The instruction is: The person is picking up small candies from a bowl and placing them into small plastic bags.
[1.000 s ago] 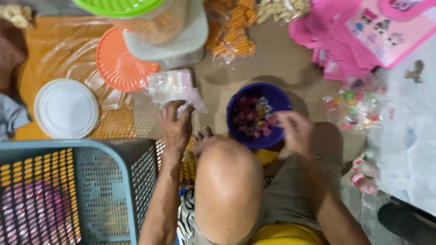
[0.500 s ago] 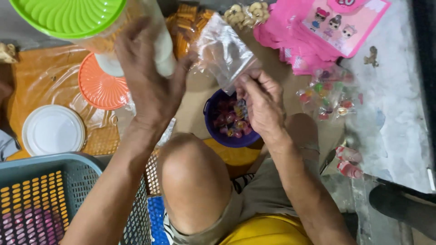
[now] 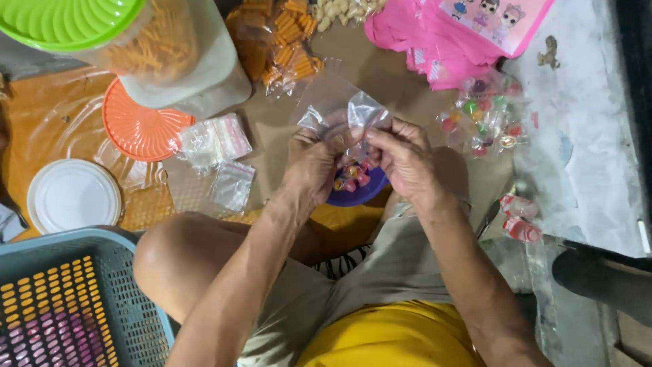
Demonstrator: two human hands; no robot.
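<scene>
Both hands have come together since the earlier frames, when the left one was raised high near the green-lidded tub; now the left hand and right hand meet over the person's lap, each pinching one side of a small clear plastic bag at its mouth, fingers closed on the film and thumbs pressing in. Of the things around, the blue slatted basket fills the lower left corner, a large clear tub with a green lid sits at top left holding orange snack sticks, and pink printed bags lie at top right. An orange round lid and a white round lid rest on the orange sheet, a stack of empty little bags lies just beside them, and filled packets of bright sweets sit to the right. Directly beneath the hands, partly hidden, is a purple bowl of small coloured candies. My reading is that the bag is being pulled open for filling. Next would call for one hand to keep the mouth spread while the other dips into the bowl, a light grip being needed since the film is thin and crumples easily.
</scene>
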